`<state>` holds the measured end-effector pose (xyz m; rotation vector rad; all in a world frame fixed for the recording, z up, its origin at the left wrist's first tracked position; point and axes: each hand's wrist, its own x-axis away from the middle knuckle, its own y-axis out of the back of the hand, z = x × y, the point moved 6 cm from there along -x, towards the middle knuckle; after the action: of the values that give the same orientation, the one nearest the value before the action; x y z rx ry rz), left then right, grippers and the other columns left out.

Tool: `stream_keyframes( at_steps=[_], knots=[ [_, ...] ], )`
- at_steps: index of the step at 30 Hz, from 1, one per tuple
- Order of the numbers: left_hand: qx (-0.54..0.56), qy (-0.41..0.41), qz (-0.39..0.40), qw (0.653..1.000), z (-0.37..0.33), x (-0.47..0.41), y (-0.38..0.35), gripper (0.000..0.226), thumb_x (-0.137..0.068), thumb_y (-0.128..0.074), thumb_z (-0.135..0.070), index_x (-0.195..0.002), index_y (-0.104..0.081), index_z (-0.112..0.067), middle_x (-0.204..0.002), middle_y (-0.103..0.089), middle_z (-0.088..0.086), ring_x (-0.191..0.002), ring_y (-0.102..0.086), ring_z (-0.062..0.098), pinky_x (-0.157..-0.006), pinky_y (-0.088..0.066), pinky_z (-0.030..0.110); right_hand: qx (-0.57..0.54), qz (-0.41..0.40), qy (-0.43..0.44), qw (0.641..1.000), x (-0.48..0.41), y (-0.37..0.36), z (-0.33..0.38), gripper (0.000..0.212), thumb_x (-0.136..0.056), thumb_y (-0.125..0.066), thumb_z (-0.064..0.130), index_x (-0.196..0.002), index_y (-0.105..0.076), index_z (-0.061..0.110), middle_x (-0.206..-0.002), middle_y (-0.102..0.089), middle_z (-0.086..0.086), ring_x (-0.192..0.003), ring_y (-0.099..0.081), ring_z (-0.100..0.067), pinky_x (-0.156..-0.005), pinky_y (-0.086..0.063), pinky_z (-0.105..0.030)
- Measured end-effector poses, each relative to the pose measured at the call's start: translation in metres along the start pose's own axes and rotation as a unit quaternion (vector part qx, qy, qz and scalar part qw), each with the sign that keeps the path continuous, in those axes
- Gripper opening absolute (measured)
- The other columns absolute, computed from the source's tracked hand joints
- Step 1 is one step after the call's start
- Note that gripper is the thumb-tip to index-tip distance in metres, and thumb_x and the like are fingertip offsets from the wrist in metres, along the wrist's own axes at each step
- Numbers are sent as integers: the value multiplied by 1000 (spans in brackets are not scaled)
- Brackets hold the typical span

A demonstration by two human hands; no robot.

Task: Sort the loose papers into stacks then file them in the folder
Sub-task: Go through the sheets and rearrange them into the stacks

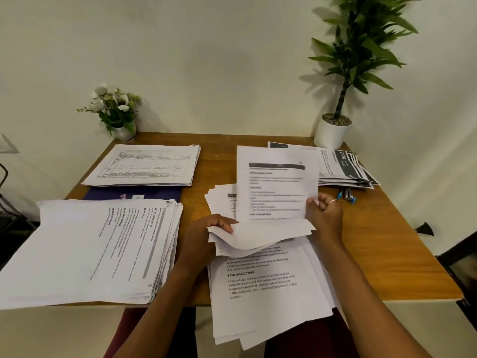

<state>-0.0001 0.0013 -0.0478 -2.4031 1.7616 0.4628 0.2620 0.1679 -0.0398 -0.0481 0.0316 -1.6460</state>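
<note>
One sheet pinched in the right hand, bent bundle gripped by the left hand.
The sheet sits just left of the right hand, long axis running away, heading toward the wall.

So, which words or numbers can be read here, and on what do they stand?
"TASK DESCRIPTION": front pile.
"TASK GOAL", "REQUIRED PROPS": left stack.
"2726": right stack.
Too blurred to read: the raised sheet in the right hand.
Too small to read: the far-left stack.
</note>
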Motion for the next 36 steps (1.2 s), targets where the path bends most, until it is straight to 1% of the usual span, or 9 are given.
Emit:
stream_keyframes(
  at_steps=[4,7,10,13,16,21,24,29,36],
  knots=[
    [12,27,31,999,3,0,-2,48,-76,-75,-69,-89,-73,-23,-102,-71,14,-98,-68,29,-91,-55,45,133,-45,25,990,-10,13,14,17,-99,-59,10,-114,-65,16,-102,-73,3,-81,-72,-2,-59,-55,-16],
    [8,39,41,998,-1,-1,-3,35,-69,-79,-73,-82,-76,-41,-97,-75,-6,-97,-67,33,-91,-56,48,328,-55,89,939,-22,28,36,21,-102,-56,11,-119,-67,13,-120,-70,-10,-106,-67,-26,-81,-58,-40],
    [-14,30,41,999,-2,0,-3,36,-73,-79,-65,-81,-74,-30,-97,-75,-10,-98,-70,24,-88,-57,39,439,-68,123,887,-27,47,56,22,-103,-54,9,-121,-65,9,-122,-68,-16,-108,-65,-36,-78,-53,-39],
    [-44,16,35,998,-5,2,-2,25,-74,-77,-47,-81,-71,-24,-93,-74,-16,-93,-69,9,-82,-56,25,467,-65,122,873,-28,60,65,30,-100,-51,-2,-128,-61,0,-127,-64,-24,-111,-62,-41,-85,-49,-38],
    [-59,12,30,998,-8,2,-2,23,-73,-74,-44,-80,-70,-24,-91,-73,-7,-89,-68,7,-81,-57,31,466,-57,113,876,-26,63,65,37,-98,-55,-7,-135,-55,-4,-134,-59,-27,-121,-56,-42,-94,-39,-30],
    [-75,4,25,997,-11,2,-2,24,-73,-73,-46,-81,-70,-24,-92,-73,-6,-89,-68,6,-80,-57,27,509,-79,188,836,-11,37,65,61,-88,-66,-6,-145,-50,8,-151,-44,-20,-142,-34,-40,-118,-27,-53],
    [-83,12,22,996,-10,2,-1,21,-76,-78,-37,-81,-71,-19,-93,-73,-1,-89,-68,8,-80,-57,26,429,27,277,859,2,-7,59,38,-94,-64,-1,-130,-65,12,-134,-61,-12,-127,-53,-31,-107,-40,-40],
    [-138,51,-3,989,-2,2,4,14,-82,-81,-3,-79,-69,-11,-97,-77,-3,-91,-72,12,-73,-60,27,372,286,178,865,1,-64,28,25,-96,-70,14,-120,-74,21,-113,-74,0,-92,-63,3,-80,-42,-5],
    [-203,68,-34,976,0,1,2,23,-93,-69,-5,-76,-66,-20,-89,-75,1,-83,-70,15,-71,-60,38,547,395,234,700,-5,-79,15,53,-87,-78,43,-136,-65,27,-142,-57,4,-135,-44,-20,-112,-28,-37]
  ],
)
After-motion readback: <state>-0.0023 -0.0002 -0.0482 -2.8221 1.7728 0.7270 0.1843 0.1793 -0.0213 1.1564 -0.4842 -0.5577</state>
